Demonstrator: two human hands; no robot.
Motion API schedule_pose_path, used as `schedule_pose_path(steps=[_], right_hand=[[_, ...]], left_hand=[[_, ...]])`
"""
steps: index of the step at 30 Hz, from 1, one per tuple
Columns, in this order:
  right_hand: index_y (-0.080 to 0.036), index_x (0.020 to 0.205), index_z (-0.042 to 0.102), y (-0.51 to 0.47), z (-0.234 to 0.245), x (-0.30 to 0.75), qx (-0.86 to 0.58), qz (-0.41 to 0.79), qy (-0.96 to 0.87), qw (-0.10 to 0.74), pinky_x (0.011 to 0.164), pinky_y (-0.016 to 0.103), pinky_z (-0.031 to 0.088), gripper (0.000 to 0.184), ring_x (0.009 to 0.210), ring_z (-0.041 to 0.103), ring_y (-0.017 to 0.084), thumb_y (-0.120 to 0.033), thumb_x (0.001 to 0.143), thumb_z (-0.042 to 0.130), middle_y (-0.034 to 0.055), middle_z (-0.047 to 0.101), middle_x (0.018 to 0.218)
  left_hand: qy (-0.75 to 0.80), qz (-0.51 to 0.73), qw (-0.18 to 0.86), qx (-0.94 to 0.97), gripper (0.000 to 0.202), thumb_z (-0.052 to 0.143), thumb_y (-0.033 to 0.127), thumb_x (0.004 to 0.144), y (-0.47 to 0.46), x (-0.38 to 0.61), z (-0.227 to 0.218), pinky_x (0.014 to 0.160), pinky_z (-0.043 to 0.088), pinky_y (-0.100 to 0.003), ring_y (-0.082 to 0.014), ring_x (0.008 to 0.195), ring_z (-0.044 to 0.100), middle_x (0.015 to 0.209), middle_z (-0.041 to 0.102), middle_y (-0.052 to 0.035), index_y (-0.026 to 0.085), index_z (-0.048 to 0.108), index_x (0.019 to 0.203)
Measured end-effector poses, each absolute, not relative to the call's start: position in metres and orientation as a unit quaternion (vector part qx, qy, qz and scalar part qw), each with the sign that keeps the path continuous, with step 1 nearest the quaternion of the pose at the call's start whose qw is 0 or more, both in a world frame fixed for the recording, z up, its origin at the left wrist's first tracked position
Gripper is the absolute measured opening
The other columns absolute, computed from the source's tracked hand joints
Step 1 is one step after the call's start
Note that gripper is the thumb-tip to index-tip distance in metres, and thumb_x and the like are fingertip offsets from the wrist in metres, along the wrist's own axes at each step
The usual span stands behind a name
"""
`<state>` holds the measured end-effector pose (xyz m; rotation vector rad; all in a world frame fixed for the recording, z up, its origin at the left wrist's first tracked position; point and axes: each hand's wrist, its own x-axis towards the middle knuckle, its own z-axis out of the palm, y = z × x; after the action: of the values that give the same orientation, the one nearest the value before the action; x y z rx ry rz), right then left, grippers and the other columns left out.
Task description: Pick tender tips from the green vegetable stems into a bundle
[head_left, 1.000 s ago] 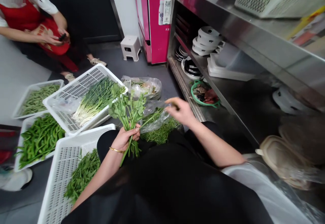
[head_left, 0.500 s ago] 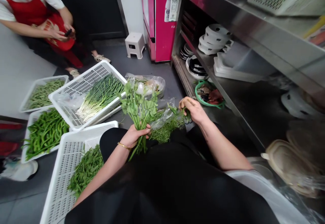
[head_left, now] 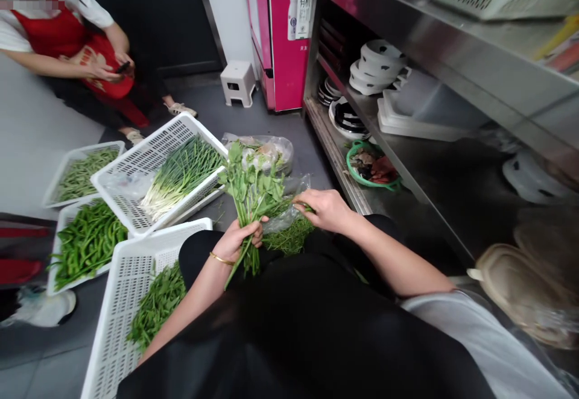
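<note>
My left hand (head_left: pixel 237 241), with a gold bracelet at the wrist, is closed round the stems of a bunch of leafy greens (head_left: pixel 251 191). The leaves point up and away from me, and the stem ends stick out below the fist. To the right of the bunch, my right hand (head_left: pixel 329 209) has its fingers pinched together, with a bit of green showing under them. Below and between both hands lies a heap of green trimmings (head_left: pixel 289 236) in a clear plastic bag. Similar leafy greens (head_left: pixel 158 302) lie in the white basket (head_left: pixel 118 284) at my left.
Spring onions (head_left: pixel 185 173), green peppers (head_left: pixel 88 239) and green beans (head_left: pixel 84 173) fill other white baskets. A second bag (head_left: pixel 275 149) lies ahead on the floor. Steel shelving (head_left: pixel 407 176) with dishes runs along my right. Beyond the baskets, a person in a red apron (head_left: pixel 58 34) holds a phone.
My right hand has moved left, closer to the bunch, and the leafy piece that hung from its fingers now shows only slightly. My left hand keeps its hold nearly in place.
</note>
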<state>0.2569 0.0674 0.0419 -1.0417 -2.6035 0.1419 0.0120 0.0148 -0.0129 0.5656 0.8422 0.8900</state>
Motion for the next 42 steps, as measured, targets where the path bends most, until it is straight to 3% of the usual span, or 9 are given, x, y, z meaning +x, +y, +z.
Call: schedule_pose_path(steps=[5,10,16,19,25,29,34,37,42], right_hand=[[-0.018,0.098,0.062,0.059,0.054,0.254,-0.367,0.072,-0.906,0.195,0.06,0.021,0.036,0.025,0.075,0.06,0.013,-0.029,0.09,0.041,0.0053,0.066,0.086],[-0.019,0.109,0.06,0.058,0.038,0.22,-0.342,0.165,-0.921,0.084,0.06,0.022,0.038,0.035,0.077,0.062,0.017,-0.042,0.083,0.053,0.0075,0.068,0.092],[-0.021,0.088,0.068,0.066,0.004,0.237,-0.296,0.214,-0.931,-0.022,0.058,0.023,0.038,0.018,0.071,0.063,0.016,-0.034,0.079,0.059,0.005,0.069,0.079],[-0.02,0.089,0.068,0.071,0.007,0.253,-0.341,0.177,-0.92,-0.073,0.057,0.023,0.039,0.02,0.068,0.064,0.018,-0.033,0.074,0.064,0.0064,0.069,0.075],[-0.019,0.12,0.054,0.063,0.015,0.232,-0.345,0.073,-0.907,0.23,0.072,0.022,0.042,0.034,0.088,0.061,0.013,-0.029,0.092,0.037,0.007,0.066,0.1],[-0.021,0.118,0.056,0.06,0.008,0.226,-0.33,-0.004,-0.92,0.212,0.06,0.023,0.037,0.033,0.07,0.057,0.012,-0.027,0.092,0.037,0.0045,0.063,0.078],[-0.019,0.103,0.063,0.066,0.007,0.244,-0.346,-0.026,-0.917,0.195,0.06,0.023,0.035,0.029,0.068,0.055,0.012,-0.028,0.092,0.037,0.0052,0.061,0.074],[-0.017,0.098,0.064,0.069,0.014,0.255,-0.358,0.005,-0.913,0.195,0.061,0.023,0.038,0.029,0.07,0.057,0.013,-0.029,0.092,0.039,0.0063,0.064,0.078],[-0.018,0.099,0.063,0.076,0.045,0.281,-0.418,0.143,-0.815,0.376,0.072,0.026,0.047,0.025,0.082,0.062,0.015,-0.033,0.087,0.048,0.0055,0.068,0.093]], left_hand=[[0.353,0.405,0.81,0.236,0.029,0.063,0.026,0.073,0.015,0.009,-0.011,0.049,0.041,-0.028,-0.0122,0.051,0.051,0.065,0.055,-0.0046,0.006,0.064,0.094],[0.313,0.446,0.802,0.245,0.028,0.065,0.015,0.065,0.02,0.018,-0.003,0.049,0.042,-0.026,-0.0108,0.051,0.048,0.062,0.054,-0.0017,0.008,0.064,0.092],[0.39,0.439,0.765,0.266,0.024,0.069,0.015,0.064,0.025,0.009,0.002,0.056,0.049,-0.03,-0.0192,0.068,0.06,0.08,0.065,-0.0103,0.009,0.065,0.087],[0.403,0.446,0.748,0.281,0.024,0.07,0.014,0.063,0.026,0.003,0.0,0.047,0.044,-0.025,-0.0133,0.055,0.057,0.07,0.063,-0.0064,0.008,0.064,0.085],[0.359,0.43,0.758,0.334,0.016,0.068,0.022,0.067,0.026,0.011,-0.005,0.036,0.027,-0.02,-0.0048,0.034,0.037,0.05,0.051,0.0019,0.01,0.059,0.07],[0.391,0.391,0.758,0.345,0.018,0.068,0.025,0.069,0.024,0.013,-0.009,0.037,0.027,-0.021,-0.0062,0.034,0.039,0.047,0.052,0.0003,0.011,0.058,0.063],[0.416,0.392,0.763,0.303,0.03,0.07,0.027,0.067,0.018,0.004,-0.011,0.038,0.029,-0.021,-0.0071,0.039,0.044,0.068,0.065,-0.0075,0.01,0.063,0.092],[0.386,0.404,0.777,0.291,0.028,0.069,0.022,0.068,0.012,-0.004,-0.009,0.038,0.025,-0.019,-0.0045,0.037,0.037,0.053,0.054,0.0,0.01,0.062,0.093],[0.368,0.463,0.749,0.299,0.021,0.067,0.019,0.069,0.005,-0.015,-0.004,0.038,0.023,-0.019,-0.0032,0.036,0.028,0.042,0.037,0.0066,0.009,0.064,0.087]])
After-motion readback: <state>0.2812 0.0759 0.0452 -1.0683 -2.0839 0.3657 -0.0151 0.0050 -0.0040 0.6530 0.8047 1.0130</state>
